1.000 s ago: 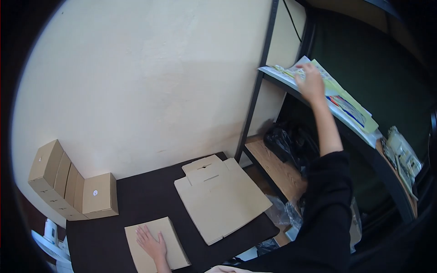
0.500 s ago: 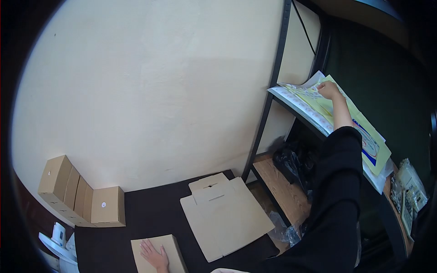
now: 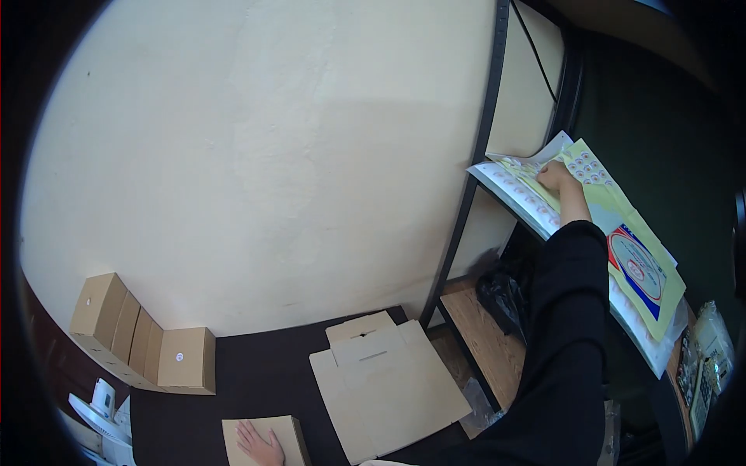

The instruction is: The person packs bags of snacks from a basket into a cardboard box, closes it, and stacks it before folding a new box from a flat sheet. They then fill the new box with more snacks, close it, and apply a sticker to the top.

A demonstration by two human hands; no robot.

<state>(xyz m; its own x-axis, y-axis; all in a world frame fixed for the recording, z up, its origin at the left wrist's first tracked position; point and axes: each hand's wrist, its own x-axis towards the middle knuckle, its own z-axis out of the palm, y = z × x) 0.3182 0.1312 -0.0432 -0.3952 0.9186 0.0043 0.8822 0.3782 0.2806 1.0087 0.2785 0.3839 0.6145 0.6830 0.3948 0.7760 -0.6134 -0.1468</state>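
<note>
My left hand [image 3: 261, 444] lies flat, fingers spread, on top of a closed cardboard box [image 3: 289, 439] at the near edge of the table. Over the shelf at the right, my right hand [image 3: 553, 177] is closed above sheets of round stickers [image 3: 588, 166] on yellowish backing. Its fingers are curled and their tips hidden, so what they pinch cannot be made out. Beside that forearm lies a larger printed sheet [image 3: 639, 268] with a red and blue design. A flattened, unfolded cardboard box [image 3: 388, 392] rests on the dark table between my hands.
Several closed cardboard boxes [image 3: 140, 334] stand at the table's left end, one with a round sticker. A white fan [image 3: 101, 419] is beyond them. The black metal shelf post [image 3: 464, 206] rises at the right. Below are a black plastic bag [image 3: 501, 299] and a wooden shelf [image 3: 488, 334].
My right hand has drawn slightly down and nearer over the sticker sheets, uncovering round stickers. The left hand stays on the box. The view has shifted a little.
</note>
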